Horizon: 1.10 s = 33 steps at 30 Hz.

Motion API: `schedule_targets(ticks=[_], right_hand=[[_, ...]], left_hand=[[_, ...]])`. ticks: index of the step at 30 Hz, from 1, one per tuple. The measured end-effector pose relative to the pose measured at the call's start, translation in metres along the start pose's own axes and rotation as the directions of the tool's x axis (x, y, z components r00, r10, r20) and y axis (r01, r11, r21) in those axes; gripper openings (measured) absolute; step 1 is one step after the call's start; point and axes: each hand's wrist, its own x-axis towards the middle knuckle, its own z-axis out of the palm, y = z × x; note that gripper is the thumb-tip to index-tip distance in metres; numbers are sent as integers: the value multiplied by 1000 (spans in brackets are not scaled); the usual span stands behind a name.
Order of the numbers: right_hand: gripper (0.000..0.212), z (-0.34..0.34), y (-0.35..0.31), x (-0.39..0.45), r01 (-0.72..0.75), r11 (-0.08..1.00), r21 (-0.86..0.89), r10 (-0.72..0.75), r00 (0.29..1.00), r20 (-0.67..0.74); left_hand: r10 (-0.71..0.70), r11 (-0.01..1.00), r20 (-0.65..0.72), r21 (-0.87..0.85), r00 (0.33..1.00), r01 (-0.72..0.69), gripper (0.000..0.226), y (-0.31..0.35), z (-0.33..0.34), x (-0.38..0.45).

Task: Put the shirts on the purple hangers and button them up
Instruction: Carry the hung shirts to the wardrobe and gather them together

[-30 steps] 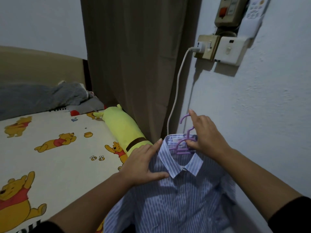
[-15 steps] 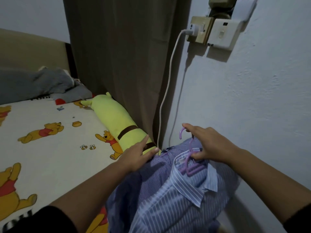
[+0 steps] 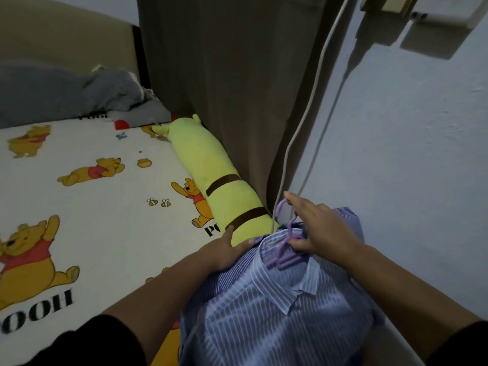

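A blue and white striped shirt (image 3: 274, 310) lies bunched on the bed's right side against the wall, its collar up and its front buttoned near the neck. Purple hangers (image 3: 286, 253) stick out of the collar, their hooks pointing toward the wall corner. My right hand (image 3: 319, 228) grips the hangers at the neck, with its forefinger stretched along the top hook. My left hand (image 3: 224, 250) rests flat on the shirt's left shoulder with fingers straight. At least two hangers seem stacked together; what hangs beneath the top shirt is hidden.
A long yellow-green bolster (image 3: 216, 186) lies along the brown curtain (image 3: 237, 88). The bed sheet (image 3: 92, 207) has a bear print. A white cable (image 3: 303, 122) hangs down the wall from a socket. Grey bedding (image 3: 66, 93) is piled at the head.
The shirt, held up flat a second ago, has been lowered onto the bed and is bunched now. Both hands came down with it and the view tilted downward.
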Motion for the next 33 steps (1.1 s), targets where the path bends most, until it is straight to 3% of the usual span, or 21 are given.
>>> schedule_targets(ticks=[3,11,19,27,33], right_hand=[[95,7,5,6,12,1000,19,-12,1000,4],[98,16,13,13,31,1000,7,-31,999,15],[97,7,9,10,13,1000,10,-13,999,32],[97,-12,2,2,-9,997,-81,8,1000,-13],[96,-36,-8,-3,-33,997,-73,28,998,-61]], left_hand=[[-32,999,63,-31,997,34,105,-1,2,6],[-86,995,108,-37,990,90,97,0,0,11],[-86,996,65,-11,994,87,104,4,-1,10],[18,995,-260,96,965,8,116,10,-6,-6],[181,977,-458,-13,870,-211,96,24,-18,-26]])
